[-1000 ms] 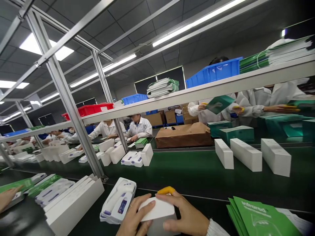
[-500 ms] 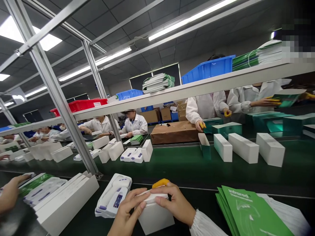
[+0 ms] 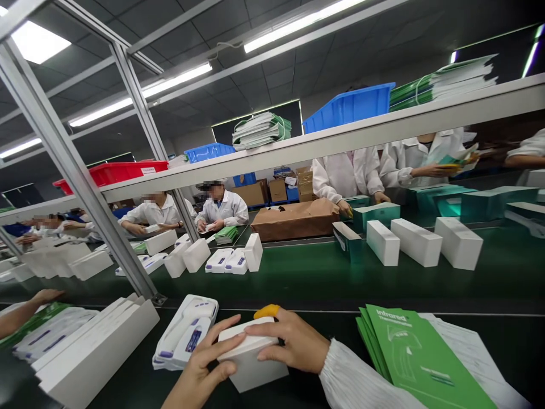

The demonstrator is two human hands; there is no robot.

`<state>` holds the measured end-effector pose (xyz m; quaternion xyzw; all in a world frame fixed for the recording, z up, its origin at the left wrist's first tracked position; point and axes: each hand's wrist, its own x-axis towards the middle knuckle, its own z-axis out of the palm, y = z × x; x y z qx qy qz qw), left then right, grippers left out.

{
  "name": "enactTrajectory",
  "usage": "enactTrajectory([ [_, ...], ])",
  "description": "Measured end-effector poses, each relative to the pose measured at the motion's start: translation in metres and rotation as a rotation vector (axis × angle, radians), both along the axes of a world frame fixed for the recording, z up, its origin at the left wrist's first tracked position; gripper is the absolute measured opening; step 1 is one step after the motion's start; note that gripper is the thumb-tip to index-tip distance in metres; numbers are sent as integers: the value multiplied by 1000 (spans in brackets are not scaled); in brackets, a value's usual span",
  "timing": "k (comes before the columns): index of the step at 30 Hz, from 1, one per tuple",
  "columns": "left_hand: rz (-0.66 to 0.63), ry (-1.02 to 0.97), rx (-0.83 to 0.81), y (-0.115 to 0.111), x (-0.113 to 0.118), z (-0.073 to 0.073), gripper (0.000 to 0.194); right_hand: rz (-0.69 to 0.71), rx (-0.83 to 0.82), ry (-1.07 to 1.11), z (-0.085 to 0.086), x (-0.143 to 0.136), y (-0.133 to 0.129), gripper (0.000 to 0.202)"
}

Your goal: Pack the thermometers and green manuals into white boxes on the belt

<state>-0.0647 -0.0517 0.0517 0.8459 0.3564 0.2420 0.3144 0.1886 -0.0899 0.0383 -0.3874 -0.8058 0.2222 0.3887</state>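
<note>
Clearly both hands, left hand [image 3: 200, 369] and right hand [image 3: 293, 343], clasp a white box [image 3: 251, 358] between them, pressing its lid shut; white thermometers [image 3: 185, 335] lie just left. Seating the lid evenly seems needed.

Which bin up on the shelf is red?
The red bin sits farthest left on the shelf. The other two bins, the small one and the big one, are blue.

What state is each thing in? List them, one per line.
white box: lid pressed down, held by both hands
left hand: gripping the box's side
right hand: flat on the lid
thermometers: lying unboxed beside it
green booklets: stacked, closed
teal box: open
</note>
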Motion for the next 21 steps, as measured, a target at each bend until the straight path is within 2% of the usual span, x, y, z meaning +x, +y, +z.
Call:
enactTrajectory([
  [5, -7, 99, 183, -4, -2, -4, 36, -4, 100, -81, -1, 1, 0, 50],
  [8, 9, 111, 266, -6, -3, -9, 36, -3, 84, -103, 2, 3, -1, 48],
  [10, 41, 125, 304, -6, 0, -6, 35, 2, 40, -79, 2, 3, -2, 51],
  [12, 48, 149, 379, -7, 9, 4, 29, -20, -34, -38, -1, 2, -3, 66],
  [15, -27, 230, 486, -7, 30, 26, 14, -92, -129, 5, -8, -3, -3, 91],
  [18, -146, 342, 488, -9, 51, 44, 16, -117, -141, 23, -12, -7, -3, 93],
  [21, -224, 394, 493, -11, 58, 50, 30, -92, -147, 51, -11, -7, -4, 91],
])
